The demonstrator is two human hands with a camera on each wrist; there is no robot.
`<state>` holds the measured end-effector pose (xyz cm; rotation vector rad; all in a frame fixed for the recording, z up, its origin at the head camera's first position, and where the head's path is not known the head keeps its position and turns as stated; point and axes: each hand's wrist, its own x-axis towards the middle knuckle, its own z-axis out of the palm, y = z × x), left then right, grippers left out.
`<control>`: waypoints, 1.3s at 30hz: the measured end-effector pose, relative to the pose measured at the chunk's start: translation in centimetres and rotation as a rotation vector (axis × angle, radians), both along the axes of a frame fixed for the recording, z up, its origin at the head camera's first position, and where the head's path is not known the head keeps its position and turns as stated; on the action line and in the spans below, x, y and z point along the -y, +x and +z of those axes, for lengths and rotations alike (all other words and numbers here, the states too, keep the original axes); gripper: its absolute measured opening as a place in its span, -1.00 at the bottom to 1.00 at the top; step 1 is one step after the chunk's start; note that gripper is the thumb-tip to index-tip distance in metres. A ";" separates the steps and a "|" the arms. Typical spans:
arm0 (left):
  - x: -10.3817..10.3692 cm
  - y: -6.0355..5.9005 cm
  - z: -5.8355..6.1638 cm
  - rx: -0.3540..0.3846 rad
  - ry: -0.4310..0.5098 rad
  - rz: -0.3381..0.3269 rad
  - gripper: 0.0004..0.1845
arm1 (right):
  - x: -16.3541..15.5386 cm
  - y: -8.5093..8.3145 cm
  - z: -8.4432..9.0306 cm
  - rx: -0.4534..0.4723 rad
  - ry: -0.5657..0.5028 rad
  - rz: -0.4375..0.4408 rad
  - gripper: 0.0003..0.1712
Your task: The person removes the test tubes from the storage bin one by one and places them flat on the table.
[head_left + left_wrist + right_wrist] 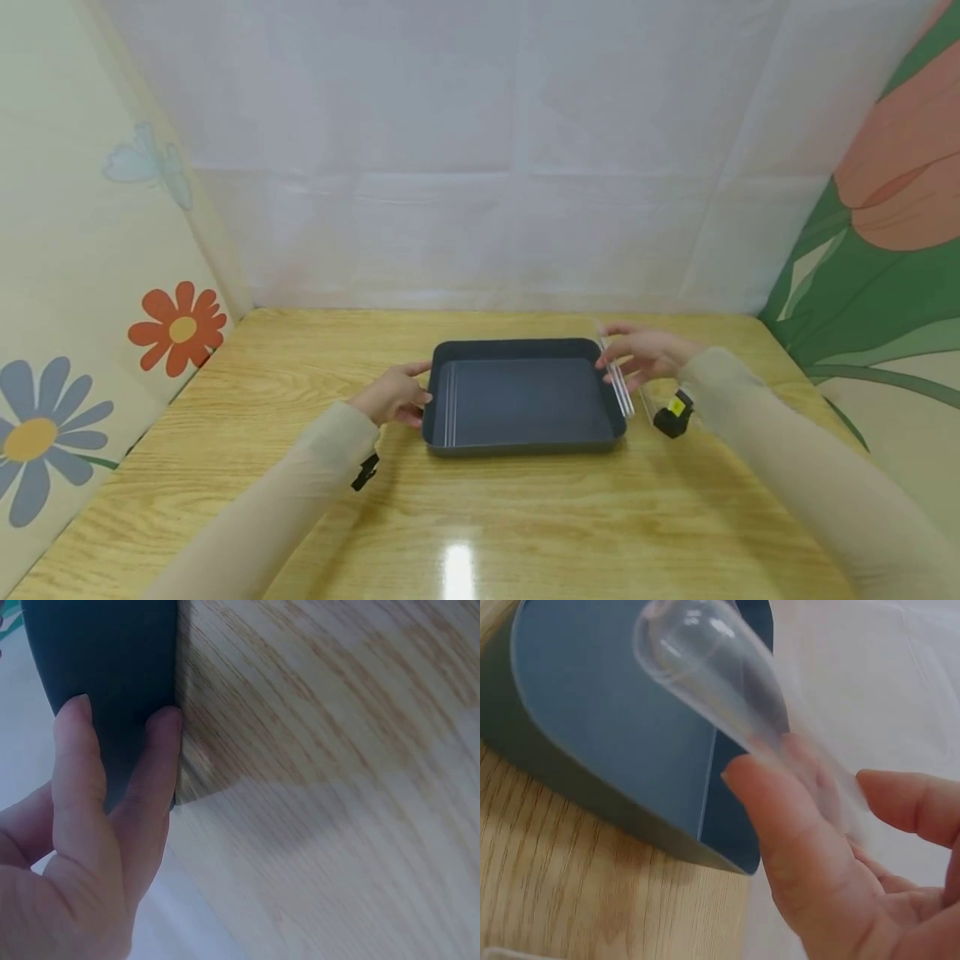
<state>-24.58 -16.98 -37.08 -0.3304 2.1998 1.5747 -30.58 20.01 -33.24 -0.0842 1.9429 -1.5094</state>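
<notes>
Left hand (393,394) presses flat fingers on the tray's (525,450) near wall, steadying it — right hand (647,353) pinches a clear tube (617,379) over the far rim.

A makeshift recording booth — wooden table (525,517) enclosed by white and floral sheets (67,275).

- A wooden table (525,517) with a pale, glossy oak grain carries everything; a bright patch of light reflects near its front edge.
- A dark grey rectangular tray (525,447) with rounded corners sits flat on it, about the middle, long side facing the front.
- Clear tubes (619,388) lie along the tray's right rim.
- A small black object with a yellow mark (672,414) rests on the wood just right of the tray.
</notes>
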 end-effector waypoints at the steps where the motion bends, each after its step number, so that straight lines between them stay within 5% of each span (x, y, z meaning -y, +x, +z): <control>1: 0.0 0.0 0.0 0.001 0.000 -0.001 -0.23 | -0.2 0.0 0.0 -0.004 0.002 0.004 -0.22; 39: 0.1 -0.3 -0.1 0.020 -0.024 -0.005 -0.23 | -6.1 1.1 -0.3 -0.019 0.062 -0.010 -0.13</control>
